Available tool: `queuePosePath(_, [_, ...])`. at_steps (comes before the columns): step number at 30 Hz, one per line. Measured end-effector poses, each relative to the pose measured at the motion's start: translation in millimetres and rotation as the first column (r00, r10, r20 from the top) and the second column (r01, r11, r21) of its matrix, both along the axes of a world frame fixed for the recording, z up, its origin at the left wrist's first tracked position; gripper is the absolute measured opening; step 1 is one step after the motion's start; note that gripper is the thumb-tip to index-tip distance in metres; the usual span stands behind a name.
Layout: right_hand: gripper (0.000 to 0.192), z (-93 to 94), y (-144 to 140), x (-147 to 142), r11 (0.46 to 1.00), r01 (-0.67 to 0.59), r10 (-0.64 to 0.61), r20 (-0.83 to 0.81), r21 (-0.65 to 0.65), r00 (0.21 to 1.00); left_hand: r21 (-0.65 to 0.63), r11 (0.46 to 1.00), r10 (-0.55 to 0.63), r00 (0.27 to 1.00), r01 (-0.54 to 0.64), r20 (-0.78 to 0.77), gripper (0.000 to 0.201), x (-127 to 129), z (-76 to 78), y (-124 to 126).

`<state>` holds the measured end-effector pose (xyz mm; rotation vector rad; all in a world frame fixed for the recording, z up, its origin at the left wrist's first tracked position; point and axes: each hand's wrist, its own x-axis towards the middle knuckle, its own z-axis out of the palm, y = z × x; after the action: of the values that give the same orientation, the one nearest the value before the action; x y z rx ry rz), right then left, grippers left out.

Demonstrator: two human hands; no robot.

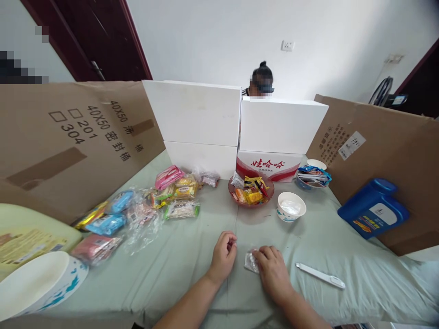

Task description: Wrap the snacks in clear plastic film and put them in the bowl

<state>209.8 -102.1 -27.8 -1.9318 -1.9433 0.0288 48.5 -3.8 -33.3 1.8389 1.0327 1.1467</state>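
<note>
My right hand (272,272) lay on the pale green cloth of the counter (192,256), its fingers curled down onto a small clear-wrapped packet (250,262), pinning it at its right edge rather than lifting it. My left hand (223,256) rested just beside it, loosely fisted with the thumb tucked in; that grip held nothing I could see and did not touch the packet.

As I judged it, the sorting of snacks was only partly along. The red glass bowl (251,194) ahead of me already held a small heap of yellow, orange and silver wrapped sweets, and a far blue bowl (310,178) carried a stack of flat blue wrappers. The white paper cup (291,206) near the red bowl looked to have something pale in it, though I could not tell what. Much was left untouched: a spread of bagged snacks (137,210) in pink, blue and yellow wrappers lay well to the left, most of them inside clear plastic bags.

A white plastic tool (320,275), flat and thin, lay on the cloth just right of my right hand, untouched. A blue jug (373,208) leaned against the cardboard wall (377,146) at the right, white foam boxes (236,119) closed off the back, and a person's head showed behind them.
</note>
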Motion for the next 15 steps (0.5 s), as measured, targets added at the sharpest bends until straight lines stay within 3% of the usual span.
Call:
queuePosePath(2, [0.033, 0.8, 0.6, 6.3, 0.994, -0.094, 0.095, -0.008, 0.05, 0.995, -0.008, 1.0, -0.011, 1.0, 0.011, -0.001, 0.01, -0.4, -0.4, 0.4])
queuePosePath(4, [0.032, 13.5, 8.6, 26.3, 0.989, -0.108, 0.107, 0.016, 0.096, 0.994, -0.009, 1.0, -0.022, 1.0, 0.022, 0.003, 0.01, -0.6, -1.5, 1.0])
queuePosePath(5, [0.032, 25.2, 16.0, 41.5, 0.991, -0.077, 0.072, 0.042, 0.113, 0.996, -0.009, 1.0, -0.028, 1.0, 0.028, 0.005, 0.01, -0.6, -2.3, 1.3])
queuePosePath(8, [0.033, 70.4, 49.5, 98.8, 0.972, 0.23, -0.235, 0.17, 0.049, 0.957, -0.014, 0.999, -0.051, 0.999, 0.051, -0.006, 0.01, -0.1, -4.4, 1.8])
queuePosePath(10, [0.033, 95.0, 76.7, 135.4, 0.952, 0.304, -0.301, 0.2, 0.015, 0.932, -0.025, 0.997, -0.07, 0.997, 0.07, -0.031, 0.01, 0.6, -5.3, 1.6])
queuePosePath(12, [0.022, 105.9, 101.9, 162.3, 0.941, 0.325, -0.298, 0.231, -0.089, 0.926, -0.032, 0.996, -0.087, 0.994, 0.085, -0.061, 0.011, 1.2, -5.9, 1.5])
queuePosePath(15, [0.026, 98.9, 128.6, 179.9, 0.91, 0.351, -0.291, 0.263, -0.219, 0.92, -0.032, 0.995, -0.098, 0.991, 0.095, -0.087, 0.012, 2.2, -6.3, 1.5])
